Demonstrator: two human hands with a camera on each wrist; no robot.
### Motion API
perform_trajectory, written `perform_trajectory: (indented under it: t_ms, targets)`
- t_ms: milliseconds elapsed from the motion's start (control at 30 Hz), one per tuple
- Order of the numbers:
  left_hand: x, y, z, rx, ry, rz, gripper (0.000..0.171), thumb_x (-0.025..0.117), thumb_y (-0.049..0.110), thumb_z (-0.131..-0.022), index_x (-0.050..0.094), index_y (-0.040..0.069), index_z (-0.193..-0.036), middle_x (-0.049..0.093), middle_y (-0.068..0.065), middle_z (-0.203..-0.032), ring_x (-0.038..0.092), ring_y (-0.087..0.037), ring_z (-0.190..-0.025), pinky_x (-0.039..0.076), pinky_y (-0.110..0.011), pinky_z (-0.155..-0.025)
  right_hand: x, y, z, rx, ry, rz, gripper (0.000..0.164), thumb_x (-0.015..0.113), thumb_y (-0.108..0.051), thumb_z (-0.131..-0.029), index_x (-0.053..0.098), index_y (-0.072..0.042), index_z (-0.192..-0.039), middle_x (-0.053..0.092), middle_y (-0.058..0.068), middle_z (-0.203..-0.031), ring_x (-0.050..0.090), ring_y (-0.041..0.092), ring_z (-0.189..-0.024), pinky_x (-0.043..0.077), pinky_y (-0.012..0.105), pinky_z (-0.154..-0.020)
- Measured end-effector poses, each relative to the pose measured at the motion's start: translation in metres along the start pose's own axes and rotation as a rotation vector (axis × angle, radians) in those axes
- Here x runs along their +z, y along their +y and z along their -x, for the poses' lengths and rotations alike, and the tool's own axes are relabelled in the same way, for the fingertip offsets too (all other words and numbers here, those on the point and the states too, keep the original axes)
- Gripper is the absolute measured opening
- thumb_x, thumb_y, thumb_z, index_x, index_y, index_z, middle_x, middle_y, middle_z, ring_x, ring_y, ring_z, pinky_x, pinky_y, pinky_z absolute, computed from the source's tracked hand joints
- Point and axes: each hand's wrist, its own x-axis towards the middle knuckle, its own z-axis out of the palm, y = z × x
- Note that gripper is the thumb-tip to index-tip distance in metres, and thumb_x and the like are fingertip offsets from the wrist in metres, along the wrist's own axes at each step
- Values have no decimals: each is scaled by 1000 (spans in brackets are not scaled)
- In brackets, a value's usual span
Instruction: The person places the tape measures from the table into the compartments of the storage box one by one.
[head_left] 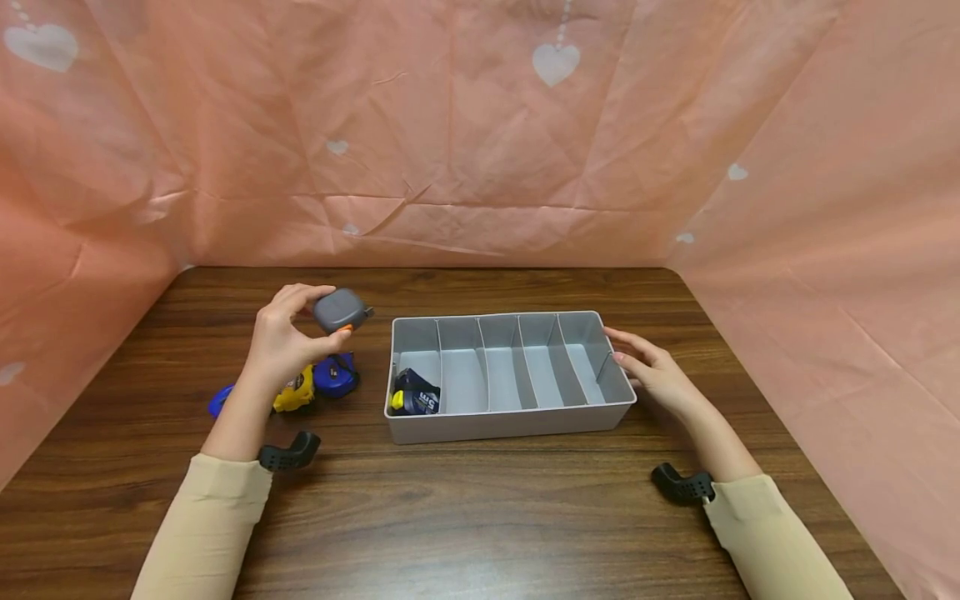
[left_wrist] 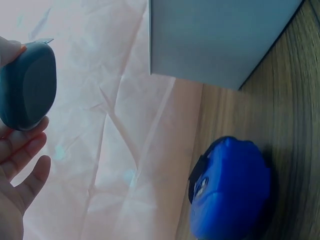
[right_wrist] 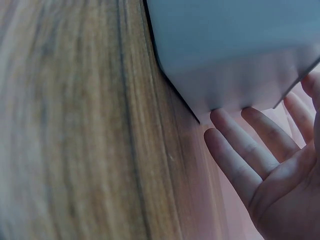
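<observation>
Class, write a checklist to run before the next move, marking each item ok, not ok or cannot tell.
1. Left hand grips the dark grey rounded tape measure: ok.
2. Held piece is above the light grey plastic five-compartment tray: not ok; it is raised off to the tray's left.
3. Right hand touches the tray's right end: ok.
4. That hand steadies the tray firmly: cannot tell.
5. A bare compartment is available: ok; only the leftmost is occupied.
6. Blue rounded tape measure stands apart from the tray: ok.
</observation>
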Motion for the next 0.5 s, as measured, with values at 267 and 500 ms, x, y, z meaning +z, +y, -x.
perform_trajectory:
  t_ms: [267, 500]
  targets:
    - [5, 5, 0, 7, -23, 15, 56, 87, 2, -60, 68, 1, -112, 63, -7, -99, 52, -14, -86, 41, -19, -75, 0, 0, -1, 9, -1, 7, 53, 52, -25, -100, 36, -6, -147, 42, 26, -140, 59, 13, -103, 53, 32, -77]
    - [10, 8, 0, 39, -31, 45, 54, 87, 3, -60, 68, 1, -111, 63, -6, -98, 52, -14, -85, 42, -23, -74, 0, 1, -1, 12, -8, 7, 54, 51, -26, -100, 35, -7, -148, 41, 27, -140, 59, 17, -106, 52, 32, -78]
